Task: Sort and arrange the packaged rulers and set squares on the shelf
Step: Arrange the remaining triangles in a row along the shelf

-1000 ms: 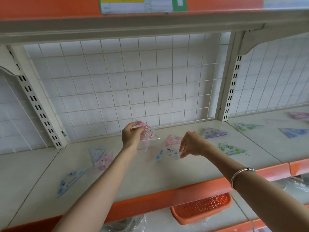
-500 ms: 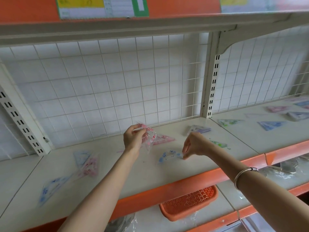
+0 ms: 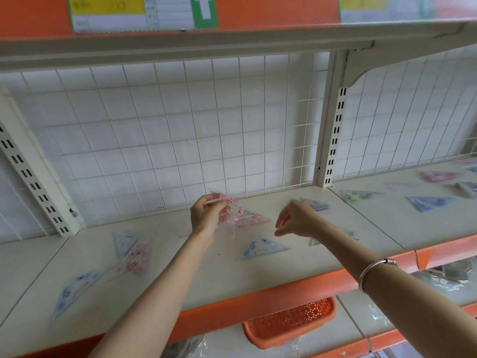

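Observation:
My left hand (image 3: 205,214) holds a pink packaged set square (image 3: 232,210) up above the shelf board (image 3: 211,275), pinched at its top corner. Behind it another pink set square (image 3: 251,219) lies flat. My right hand (image 3: 296,220) hovers with curled fingers over the shelf and holds nothing that I can see. Just below and left of it a blue set square (image 3: 263,249) lies flat. A purple pack (image 3: 317,204) lies beyond my right hand. At the left lie a pale blue set square (image 3: 125,241), a pink one (image 3: 136,257) and a blue one (image 3: 74,288).
A white wire grid (image 3: 180,130) backs the shelf, with a slotted upright (image 3: 334,140) at the right. On the neighbouring board lie green (image 3: 361,195), blue (image 3: 428,202) and pink (image 3: 438,175) packs. An orange basket (image 3: 291,324) sits on the lower shelf. The orange shelf lip (image 3: 258,301) runs along the front.
My right hand has lifted away from the blue set square, which now lies free on the shelf. My left hand keeps the pink pack raised. The view has swung to the right.

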The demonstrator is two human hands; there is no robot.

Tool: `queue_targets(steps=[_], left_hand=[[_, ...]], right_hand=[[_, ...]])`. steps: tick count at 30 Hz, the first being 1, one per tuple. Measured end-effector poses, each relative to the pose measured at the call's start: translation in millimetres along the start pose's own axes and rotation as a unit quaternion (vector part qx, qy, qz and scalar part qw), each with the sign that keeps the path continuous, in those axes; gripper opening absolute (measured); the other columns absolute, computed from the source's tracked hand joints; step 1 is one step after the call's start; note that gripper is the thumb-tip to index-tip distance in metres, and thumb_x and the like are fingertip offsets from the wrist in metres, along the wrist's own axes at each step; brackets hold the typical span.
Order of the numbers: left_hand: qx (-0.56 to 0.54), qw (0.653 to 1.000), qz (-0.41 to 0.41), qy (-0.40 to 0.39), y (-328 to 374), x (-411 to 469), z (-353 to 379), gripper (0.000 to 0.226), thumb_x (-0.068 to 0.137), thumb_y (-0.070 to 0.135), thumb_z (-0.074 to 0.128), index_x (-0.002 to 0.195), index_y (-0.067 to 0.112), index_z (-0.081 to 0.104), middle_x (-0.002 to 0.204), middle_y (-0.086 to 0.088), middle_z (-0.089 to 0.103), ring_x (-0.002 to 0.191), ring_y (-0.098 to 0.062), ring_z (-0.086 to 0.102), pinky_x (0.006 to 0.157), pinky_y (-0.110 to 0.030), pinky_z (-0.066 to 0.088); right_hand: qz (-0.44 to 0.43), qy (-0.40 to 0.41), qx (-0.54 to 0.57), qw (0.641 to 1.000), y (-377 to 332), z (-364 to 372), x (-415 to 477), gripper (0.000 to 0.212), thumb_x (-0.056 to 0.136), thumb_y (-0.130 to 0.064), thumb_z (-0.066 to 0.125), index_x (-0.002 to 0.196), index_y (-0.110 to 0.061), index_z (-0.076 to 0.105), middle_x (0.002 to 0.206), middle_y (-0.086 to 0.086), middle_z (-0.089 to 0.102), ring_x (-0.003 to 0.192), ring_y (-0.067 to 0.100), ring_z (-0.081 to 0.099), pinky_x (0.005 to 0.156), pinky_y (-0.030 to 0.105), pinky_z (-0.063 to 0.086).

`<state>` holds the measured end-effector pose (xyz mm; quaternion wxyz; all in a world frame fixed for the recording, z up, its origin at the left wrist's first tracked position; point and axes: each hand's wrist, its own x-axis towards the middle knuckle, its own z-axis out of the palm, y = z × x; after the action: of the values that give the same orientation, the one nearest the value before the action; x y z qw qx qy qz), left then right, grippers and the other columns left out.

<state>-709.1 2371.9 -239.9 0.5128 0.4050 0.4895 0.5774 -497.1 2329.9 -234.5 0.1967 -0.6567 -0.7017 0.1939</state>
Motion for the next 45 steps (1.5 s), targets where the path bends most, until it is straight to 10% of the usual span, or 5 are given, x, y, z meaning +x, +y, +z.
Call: queue_targets(steps=[11,27,36,45], left_hand=[[-0.112,0.994,-0.013,-0.005,4,-5,5,0.029,0.078,-0.019,0.064,0.078,0.005,0.047,0.083,-0.016,0.062,0.071,-0.025,0.067,0.058,-0.025,0.057],[-0.112,0.992,-0.012,0.060,3,-2,-13,0.017,0.078,-0.015,0.067,0.083,-0.002,0.058,0.082,-0.016,0.064,0.069,-0.022,0.066,0.065,-0.026,0.060],[-0.117,0.990,-0.025,0.075,0,1,-10,0.027,0.078,-0.014,0.068,0.101,-0.004,0.058,0.090,-0.020,0.064,0.069,-0.022,0.067,0.062,-0.023,0.059],[-0.117,0.974,0.035,0.189,1,18,-28,0.034,0.083,-0.018,0.059,0.113,-0.003,0.055,0.084,-0.014,0.060,0.074,-0.018,0.062,0.062,-0.020,0.058]], right_hand=[[0.033,-0.010,0.309,0.951,-32,17,28,0.030,0.069,-0.013,0.083,0.091,0.000,0.068,0.079,0.019,0.070,0.062,0.021,0.067,0.070,0.030,0.059],[-0.054,0.034,0.195,0.979,-32,26,50,0.012,0.073,-0.003,0.079,0.082,-0.003,0.071,0.067,0.005,0.068,0.051,0.003,0.064,0.055,0.012,0.052],[0.058,-0.020,0.417,0.907,-24,23,57,0.006,0.077,0.001,0.074,0.081,0.001,0.070,0.076,0.017,0.070,0.058,0.021,0.067,0.062,0.024,0.058],[0.175,-0.002,0.416,0.892,7,13,65,0.003,0.080,0.002,0.069,0.077,0.002,0.068,0.069,0.011,0.065,0.055,0.016,0.057,0.053,0.022,0.045]])
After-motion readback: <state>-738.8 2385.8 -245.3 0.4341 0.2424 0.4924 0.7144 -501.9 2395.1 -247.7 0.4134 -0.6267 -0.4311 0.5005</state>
